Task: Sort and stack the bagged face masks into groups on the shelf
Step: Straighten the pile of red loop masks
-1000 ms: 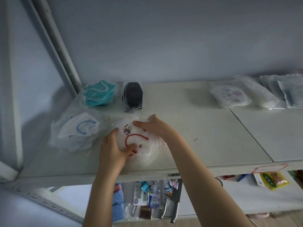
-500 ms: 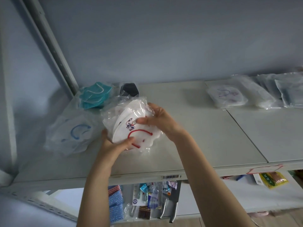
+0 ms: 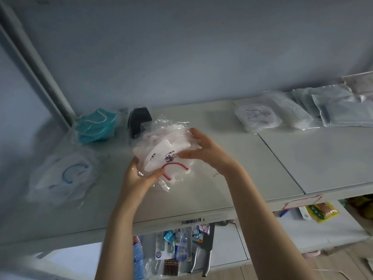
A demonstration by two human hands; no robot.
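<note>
Two hands are shown in the head view, both closed on one bag of white masks with a red ear loop, which is held up above the shelf. It is gripped from below by the left hand and pinched at its right side by the right hand. Laid on the shelf are a blue-looped bag at the left, teal masks and a black mask at the back, and a purple-looped bag beside clear packs at the right.
</note>
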